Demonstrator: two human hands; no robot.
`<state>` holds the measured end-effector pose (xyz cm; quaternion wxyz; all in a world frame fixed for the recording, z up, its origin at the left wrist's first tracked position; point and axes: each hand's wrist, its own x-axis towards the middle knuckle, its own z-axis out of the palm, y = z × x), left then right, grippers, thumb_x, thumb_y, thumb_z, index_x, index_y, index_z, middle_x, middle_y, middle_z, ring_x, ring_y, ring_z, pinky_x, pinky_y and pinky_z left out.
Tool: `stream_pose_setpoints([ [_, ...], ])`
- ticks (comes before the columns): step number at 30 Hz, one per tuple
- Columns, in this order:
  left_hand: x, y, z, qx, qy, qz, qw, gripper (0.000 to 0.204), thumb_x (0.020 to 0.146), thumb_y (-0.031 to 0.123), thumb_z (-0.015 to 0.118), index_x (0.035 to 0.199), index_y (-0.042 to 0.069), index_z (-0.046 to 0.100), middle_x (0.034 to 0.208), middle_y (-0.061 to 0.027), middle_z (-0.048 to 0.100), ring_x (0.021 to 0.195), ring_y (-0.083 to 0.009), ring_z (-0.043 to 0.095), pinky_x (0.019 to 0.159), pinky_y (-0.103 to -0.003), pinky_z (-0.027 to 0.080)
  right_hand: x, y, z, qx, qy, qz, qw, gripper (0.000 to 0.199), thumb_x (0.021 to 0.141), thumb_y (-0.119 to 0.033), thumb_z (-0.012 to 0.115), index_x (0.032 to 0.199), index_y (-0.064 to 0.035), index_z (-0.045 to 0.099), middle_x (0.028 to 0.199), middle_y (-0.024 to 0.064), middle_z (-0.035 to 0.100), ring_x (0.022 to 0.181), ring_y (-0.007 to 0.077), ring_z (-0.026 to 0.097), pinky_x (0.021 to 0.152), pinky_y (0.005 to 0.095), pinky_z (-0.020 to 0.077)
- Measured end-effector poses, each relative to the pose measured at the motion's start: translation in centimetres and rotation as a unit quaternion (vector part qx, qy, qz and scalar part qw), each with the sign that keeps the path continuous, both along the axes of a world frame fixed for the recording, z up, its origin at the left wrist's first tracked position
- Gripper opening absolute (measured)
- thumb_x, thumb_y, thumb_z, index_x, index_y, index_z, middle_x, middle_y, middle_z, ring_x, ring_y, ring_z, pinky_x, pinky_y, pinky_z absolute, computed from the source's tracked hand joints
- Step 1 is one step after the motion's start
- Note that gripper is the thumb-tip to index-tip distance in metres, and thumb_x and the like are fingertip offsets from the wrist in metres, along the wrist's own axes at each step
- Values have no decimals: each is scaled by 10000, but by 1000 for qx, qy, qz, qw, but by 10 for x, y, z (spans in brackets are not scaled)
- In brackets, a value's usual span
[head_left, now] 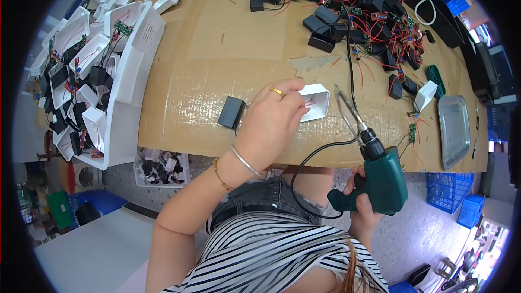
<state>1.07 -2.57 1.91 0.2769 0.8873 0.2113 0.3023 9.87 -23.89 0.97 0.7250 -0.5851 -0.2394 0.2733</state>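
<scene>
My left hand (273, 113) is closed over the left part of a small white plastic housing (322, 107), its fingertips reaching inside. Thin red wires show in the housing; anything under the fingertips is hidden. In my right hand (364, 212) is a dark green soldering gun (388, 182), gripped by its handle. Its metal tip and a thin feed tube point up and left, to the right of the housing and apart from it. A black box-shaped part (232, 112) with a black wire lies left of the left hand.
A white bin (130, 87) of housings, black parts and circuit boards stands at left. Black boxes and red-wired boards are heaped in a pile (374, 27) at far right. A metal tray (453, 133) lies near the right edge. Black cable (296, 176) loops below the gun.
</scene>
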Motion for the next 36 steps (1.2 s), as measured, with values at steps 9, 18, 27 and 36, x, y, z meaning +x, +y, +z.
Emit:
stream_pose_setpoints([
  [9,7,-3,-15,49,-107,65,991,103,688,47,686,784,30,653,930,-83,624,778,-242,594,684,-309,481,-19,-13,-10,-106,-2,-56,993,649,677,-380,723,1141,18,503,1027,130,564,743,149,536,659,271,446],
  [18,15,-8,-24,99,-89,89,987,83,693,51,672,746,34,611,957,-82,584,787,-254,543,662,-323,471,-27,-17,-16,-153,-7,-46,987,672,683,-297,746,1208,-1,448,1054,117,575,841,161,549,755,301,450],
  [27,19,-10,-25,154,-57,105,981,107,700,58,668,752,30,579,938,-78,574,771,-250,533,627,-328,469,-22,-7,-12,-135,-24,-28,990,403,781,-191,673,1101,-1,521,956,79,574,864,155,549,769,294,440],
  [36,19,-12,-27,146,-67,103,982,113,699,71,680,771,42,598,970,-79,557,882,-284,516,770,-376,423,-17,-7,-10,-125,-30,-10,992,378,783,-185,671,1083,-4,529,932,70,576,845,148,544,744,285,442],
])
